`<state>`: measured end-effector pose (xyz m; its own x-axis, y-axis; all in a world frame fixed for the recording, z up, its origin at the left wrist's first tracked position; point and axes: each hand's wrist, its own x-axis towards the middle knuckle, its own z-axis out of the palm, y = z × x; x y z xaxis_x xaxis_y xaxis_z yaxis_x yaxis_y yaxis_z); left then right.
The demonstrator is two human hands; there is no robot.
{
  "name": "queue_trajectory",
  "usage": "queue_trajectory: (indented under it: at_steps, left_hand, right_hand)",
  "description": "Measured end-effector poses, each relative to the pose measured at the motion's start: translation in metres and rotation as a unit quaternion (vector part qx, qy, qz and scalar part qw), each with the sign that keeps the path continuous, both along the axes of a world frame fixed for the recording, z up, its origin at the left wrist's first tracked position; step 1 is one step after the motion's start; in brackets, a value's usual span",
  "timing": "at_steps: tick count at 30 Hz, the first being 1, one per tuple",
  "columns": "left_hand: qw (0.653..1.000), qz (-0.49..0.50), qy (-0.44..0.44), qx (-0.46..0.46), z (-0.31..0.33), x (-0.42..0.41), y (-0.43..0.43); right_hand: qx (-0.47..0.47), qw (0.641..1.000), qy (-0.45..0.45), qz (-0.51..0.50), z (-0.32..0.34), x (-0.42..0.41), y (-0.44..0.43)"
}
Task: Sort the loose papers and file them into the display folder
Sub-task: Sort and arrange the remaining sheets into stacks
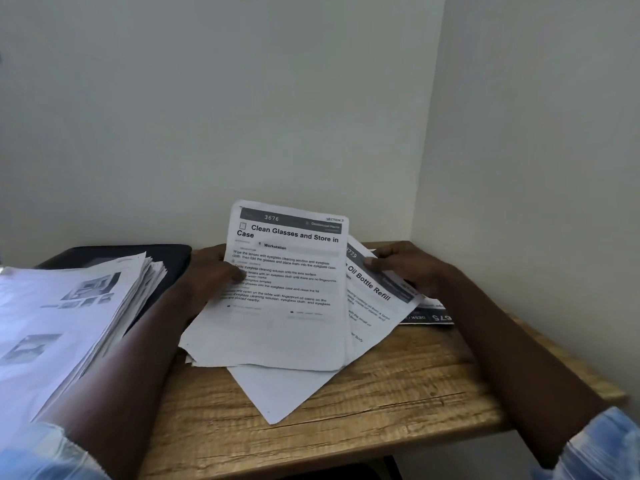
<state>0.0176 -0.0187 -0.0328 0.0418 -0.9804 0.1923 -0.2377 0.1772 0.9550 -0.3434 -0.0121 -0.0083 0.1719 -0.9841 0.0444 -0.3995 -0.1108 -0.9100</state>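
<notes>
Loose papers fan out over the middle of the wooden counter, with their far edges lifted off it. The left grip is clamped on the top sheet, headed "Clean Glasses and Store in Case", thumb pressed on its face. The right grip pinches the second sheet, headed "Oil Bottle Refill", at its dark header band. At the left a thick paper stack overlaps a black folder by the wall.
</notes>
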Motion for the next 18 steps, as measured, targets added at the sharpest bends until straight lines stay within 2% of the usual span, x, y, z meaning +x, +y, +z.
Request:
queue_trajectory:
  at_steps: [3,12,18]
  left_hand:
    - [0.999,-0.030,-0.017,0.005,-0.0018,-0.0004,-0.0019]
    - [0.998,-0.062,-0.006,-0.001,-0.0043,0.0011,-0.0018]
    - [0.999,-0.037,-0.007,-0.039,-0.0017,-0.0018,0.0030]
  right_hand:
    - [0.007,0.997,-0.065,0.048,0.0009,0.0034,0.0050]
    - [-0.021,0.993,-0.110,0.030,-0.0026,0.0087,0.0019]
    - [-0.045,0.993,-0.106,0.004,-0.0025,0.0089,-0.0013]
